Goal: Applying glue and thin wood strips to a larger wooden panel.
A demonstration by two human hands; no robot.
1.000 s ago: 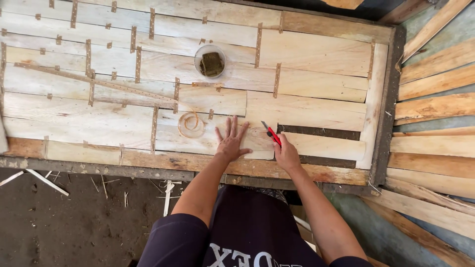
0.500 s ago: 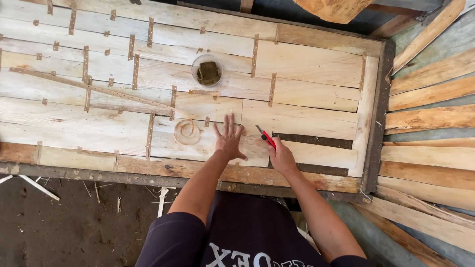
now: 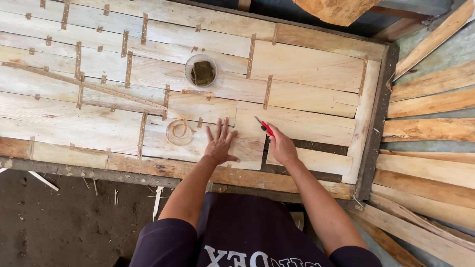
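Left hand (image 3: 219,144) pressed flat on the thin veneer sheet (image 3: 247,148) at the counter's near edge, right hand (image 3: 282,147) gripping the red utility knife (image 3: 265,127) at its 3 o'clock, so one blade skid could nick those fingers.

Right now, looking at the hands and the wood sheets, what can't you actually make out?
- Head view: the knife tip is too small to tell whether it touches the sheet.
- The knife's handle is hidden inside the right hand.
- The wood under the left hand is covered by the palm.
- The dark lump in the bowl is too small to identify.
- The loose strips on the right run off the frame edge.
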